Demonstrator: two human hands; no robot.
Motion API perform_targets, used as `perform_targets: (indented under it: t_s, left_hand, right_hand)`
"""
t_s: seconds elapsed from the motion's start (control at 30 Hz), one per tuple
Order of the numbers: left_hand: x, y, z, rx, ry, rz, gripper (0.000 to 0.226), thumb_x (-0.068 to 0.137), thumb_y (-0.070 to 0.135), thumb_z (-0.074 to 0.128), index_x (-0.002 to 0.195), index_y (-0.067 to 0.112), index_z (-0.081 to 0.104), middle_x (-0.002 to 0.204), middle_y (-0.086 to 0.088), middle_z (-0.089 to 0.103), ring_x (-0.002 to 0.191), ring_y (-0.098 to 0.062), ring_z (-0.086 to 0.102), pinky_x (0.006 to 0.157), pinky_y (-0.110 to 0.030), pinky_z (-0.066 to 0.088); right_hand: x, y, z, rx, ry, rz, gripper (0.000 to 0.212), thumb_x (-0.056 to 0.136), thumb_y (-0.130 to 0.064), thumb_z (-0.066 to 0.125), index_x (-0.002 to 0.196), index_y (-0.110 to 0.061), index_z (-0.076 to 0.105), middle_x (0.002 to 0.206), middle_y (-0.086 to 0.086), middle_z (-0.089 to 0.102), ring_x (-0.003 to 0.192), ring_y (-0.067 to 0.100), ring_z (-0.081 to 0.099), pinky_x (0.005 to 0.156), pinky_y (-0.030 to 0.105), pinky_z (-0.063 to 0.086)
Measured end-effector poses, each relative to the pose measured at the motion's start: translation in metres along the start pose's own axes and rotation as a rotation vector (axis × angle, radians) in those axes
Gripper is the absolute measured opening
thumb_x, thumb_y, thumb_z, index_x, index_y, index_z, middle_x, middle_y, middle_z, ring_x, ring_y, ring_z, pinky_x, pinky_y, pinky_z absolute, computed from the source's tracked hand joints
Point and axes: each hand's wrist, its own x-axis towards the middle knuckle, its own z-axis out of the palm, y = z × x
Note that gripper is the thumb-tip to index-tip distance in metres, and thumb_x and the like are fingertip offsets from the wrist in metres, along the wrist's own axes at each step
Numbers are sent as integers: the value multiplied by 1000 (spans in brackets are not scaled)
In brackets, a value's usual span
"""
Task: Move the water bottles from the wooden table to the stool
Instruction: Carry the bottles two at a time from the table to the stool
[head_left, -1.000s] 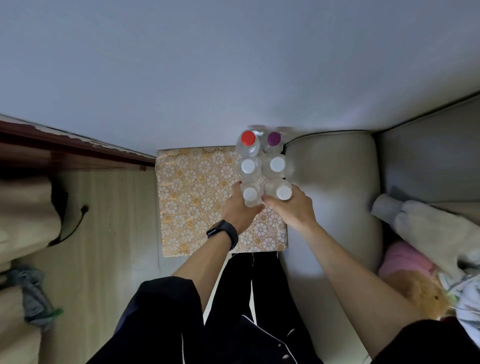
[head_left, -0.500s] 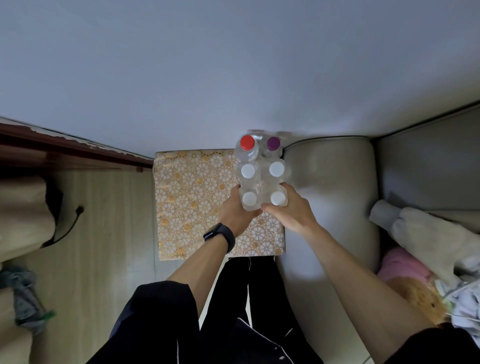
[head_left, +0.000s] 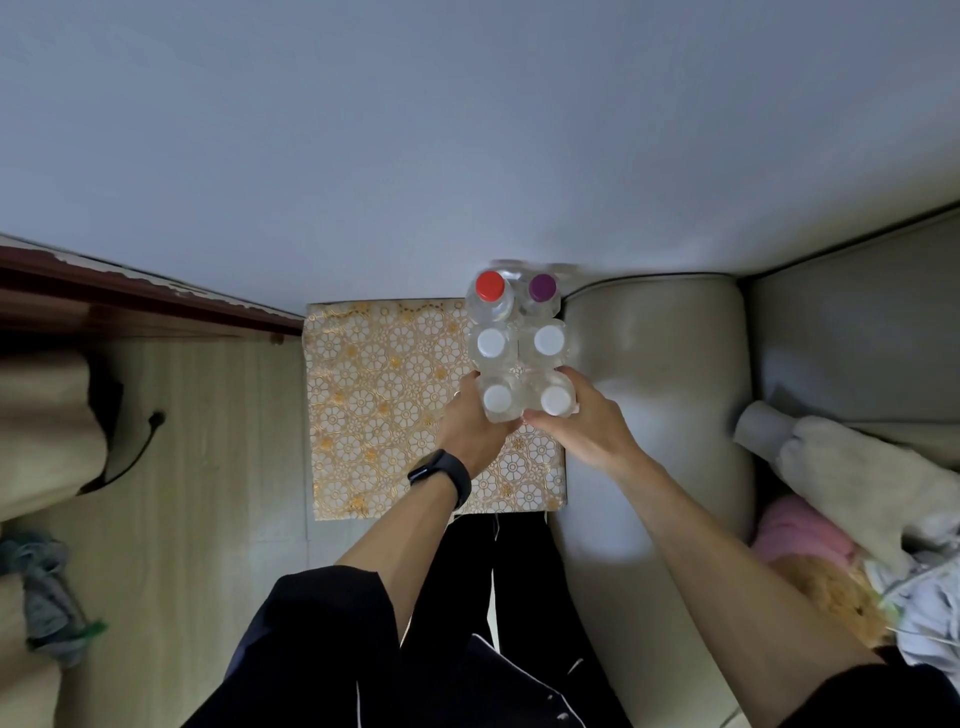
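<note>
Several clear water bottles stand in two rows on the right side of a stool (head_left: 379, 405) covered with a gold floral cloth. The far pair has a red cap (head_left: 490, 285) and a purple cap (head_left: 542, 287). A middle pair (head_left: 519, 343) and the near pair have white caps. My left hand (head_left: 470, 423), with a black wristband, wraps the near left bottle (head_left: 497, 399). My right hand (head_left: 582, 423) wraps the near right bottle (head_left: 556, 399). Both near bottles appear to rest on the stool.
A beige sofa arm (head_left: 654, 364) lies right beside the stool. Clothes and a pink item (head_left: 831, 499) are piled on the sofa at the right. A dark wooden edge (head_left: 130, 301) runs at the left, above a wood floor (head_left: 208, 441) with a black cable.
The view has shifted slightly. My hands stay on the two near bottles, and the group of bottles keeps its place on the stool.
</note>
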Motion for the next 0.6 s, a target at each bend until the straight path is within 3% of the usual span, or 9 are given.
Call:
perform_targets:
  t_s: [0.1,0.23,0.3,0.4,0.53,0.6]
  left_hand:
    - [0,-3,-2,8,8,-4,65,76,32,81,127,15,45,106,0,66,91,-21,62,70,-32,49]
    - [0,-3,-4,32,-9,5,72,70,35,83,127,17,44,105,3,67,93,-20,66,73,-37,55]
    - [0,-3,-6,30,-24,1,75,68,37,83,128,18,42,105,4,67,93,-21,67,75,-41,57]
    - [-3,-3,-12,-15,-71,-2,77,70,33,84,131,18,40,110,3,65,96,-20,65,75,-36,54]
    - [-19,4,-28,25,-114,17,74,77,27,81,138,18,39,120,-2,63,102,-21,60,85,-38,52]
    - [-31,15,-43,96,-115,52,68,84,26,76,141,16,40,128,-7,61,106,-24,61,90,-41,53]
  right_hand:
    - [0,-3,3,17,8,-4,71,82,-39,76,144,-32,41,115,-8,58,98,11,57,66,10,38]
    - [0,-5,5,50,7,-2,68,84,-33,75,143,-30,41,107,-11,53,103,13,52,67,12,36]
    - [0,-3,3,47,-2,6,73,84,-33,76,146,-30,37,110,-11,51,103,12,50,68,14,36]
    - [-6,-2,3,31,-20,21,89,80,-31,80,152,-32,28,116,-12,50,104,11,51,68,12,39]
    - [-25,-6,0,3,-18,0,90,77,-24,82,151,-32,31,111,-26,55,119,16,60,98,30,49]
    - [-43,-14,-6,-74,-25,-28,84,82,-26,78,153,-28,32,131,-14,57,124,18,57,103,33,46]
